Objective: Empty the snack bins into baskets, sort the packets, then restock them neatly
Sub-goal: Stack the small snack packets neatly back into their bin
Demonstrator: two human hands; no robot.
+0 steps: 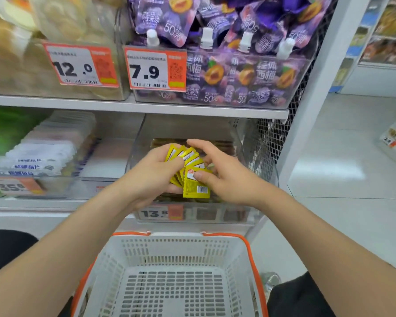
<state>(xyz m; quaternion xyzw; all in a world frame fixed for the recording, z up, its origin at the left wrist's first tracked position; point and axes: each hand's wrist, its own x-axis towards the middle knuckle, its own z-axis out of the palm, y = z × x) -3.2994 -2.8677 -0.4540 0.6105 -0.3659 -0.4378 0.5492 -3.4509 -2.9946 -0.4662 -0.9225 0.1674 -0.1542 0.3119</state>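
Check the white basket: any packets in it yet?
Empty as far as shown: the basket shows bare slotted floor, near edge out of frame. Left hand and right hand hold the yellow packets.

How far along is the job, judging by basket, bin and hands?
Done, it seems: the white plastic basket with orange rim shows nothing inside, and brown packets stand in a row at the back of the clear plastic bin. In hand: the left hand grips a fan of small yellow packets; the right hand pinches the front one. Left: probably setting these into the bin.
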